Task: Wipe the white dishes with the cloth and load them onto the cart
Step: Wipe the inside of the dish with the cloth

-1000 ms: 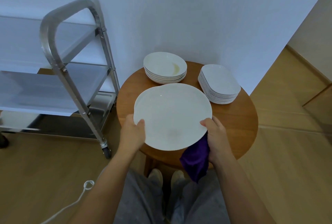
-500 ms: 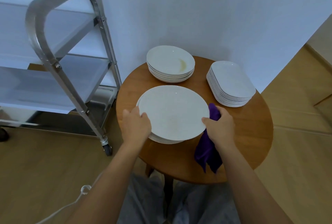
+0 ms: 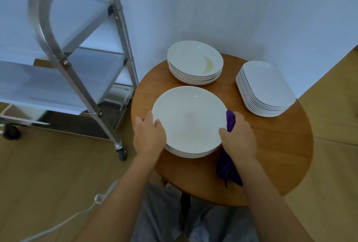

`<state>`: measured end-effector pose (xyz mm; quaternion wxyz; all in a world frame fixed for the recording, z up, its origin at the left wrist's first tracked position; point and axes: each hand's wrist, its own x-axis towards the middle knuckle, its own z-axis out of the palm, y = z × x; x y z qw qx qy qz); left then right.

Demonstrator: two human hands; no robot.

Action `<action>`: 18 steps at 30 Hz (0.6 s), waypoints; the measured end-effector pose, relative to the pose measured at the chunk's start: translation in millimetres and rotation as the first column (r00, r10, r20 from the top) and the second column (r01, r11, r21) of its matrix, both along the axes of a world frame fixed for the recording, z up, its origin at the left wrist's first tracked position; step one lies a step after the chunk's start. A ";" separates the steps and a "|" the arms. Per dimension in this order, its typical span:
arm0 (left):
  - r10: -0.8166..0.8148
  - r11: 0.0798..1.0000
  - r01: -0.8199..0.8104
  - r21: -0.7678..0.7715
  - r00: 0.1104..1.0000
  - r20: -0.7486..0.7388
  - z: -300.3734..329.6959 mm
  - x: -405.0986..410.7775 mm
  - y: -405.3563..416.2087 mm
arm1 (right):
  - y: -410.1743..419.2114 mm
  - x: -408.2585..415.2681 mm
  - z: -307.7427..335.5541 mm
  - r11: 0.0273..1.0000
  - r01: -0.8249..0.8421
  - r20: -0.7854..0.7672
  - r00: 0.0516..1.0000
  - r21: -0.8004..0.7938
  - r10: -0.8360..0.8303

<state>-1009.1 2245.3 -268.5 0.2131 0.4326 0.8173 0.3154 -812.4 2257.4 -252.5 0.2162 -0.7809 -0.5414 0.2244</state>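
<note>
A large round white plate (image 3: 189, 119) lies on top of a stack of like plates at the front of the round wooden table (image 3: 280, 156). My left hand (image 3: 149, 137) grips its left rim, thumb on top. My right hand (image 3: 239, 139) grips the right rim and also holds a purple cloth (image 3: 226, 170), which hangs below the hand onto the table. A faint smear shows in the plate's middle. The steel cart (image 3: 64, 55) with white shelves stands to the left.
A stack of round bowls (image 3: 194, 62), the top one stained yellow, sits at the table's back. A stack of oblong white dishes (image 3: 265, 88) sits at the back right. A white cable (image 3: 64, 220) runs over the wooden floor. The wall is close behind.
The plate, held tilted up above the table a second ago, has come down onto the stack. Both hands stay on its rim, and the view has shifted slightly.
</note>
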 end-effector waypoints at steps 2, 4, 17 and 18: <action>-0.011 1.000 0.011 0.007 1.000 0.019 -1.2 -0.3 -0.5 | -1.2 0.4 -0.7 1.000 0.005 -0.038 0.999 0.003 -0.005; -0.031 0.999 0.032 -0.008 0.999 0.034 -1.1 -1.1 -0.3 | -2.4 1.7 -0.7 1.000 0.000 -0.079 0.997 0.001 0.000; -0.279 0.957 0.280 0.072 0.960 -0.027 38.8 15.8 68.1 | 36.9 11.2 39.4 0.967 0.059 -0.385 0.922 0.247 0.042; -0.272 0.961 0.271 0.060 0.962 0.011 42.6 17.0 78.3 | 45.0 9.8 38.4 0.969 0.057 -0.408 0.912 0.241 0.048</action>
